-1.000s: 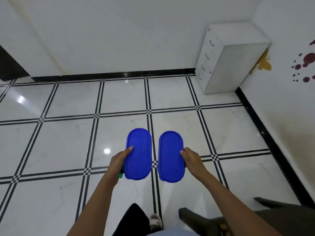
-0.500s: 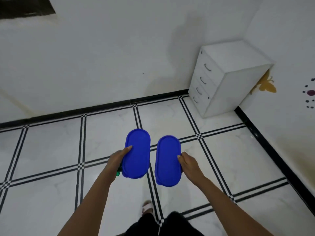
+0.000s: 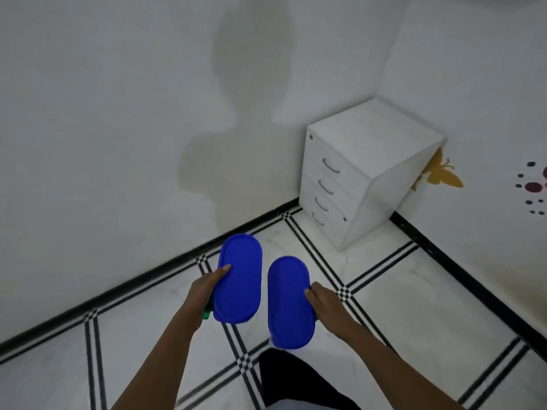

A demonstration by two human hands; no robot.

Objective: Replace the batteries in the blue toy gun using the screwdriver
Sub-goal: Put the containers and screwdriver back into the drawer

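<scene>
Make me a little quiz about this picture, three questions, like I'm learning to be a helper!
1. True or false: each hand holds a blue oval box.
2. How many drawer handles show on the white cabinet?
3. Which sticker is on the wall beside the cabinet? A) a butterfly B) a star C) a fish

Key
1. True. The left hand grips the left box and the right hand grips the right box, both off the floor.
2. Four.
3. A, a yellow butterfly.
</scene>
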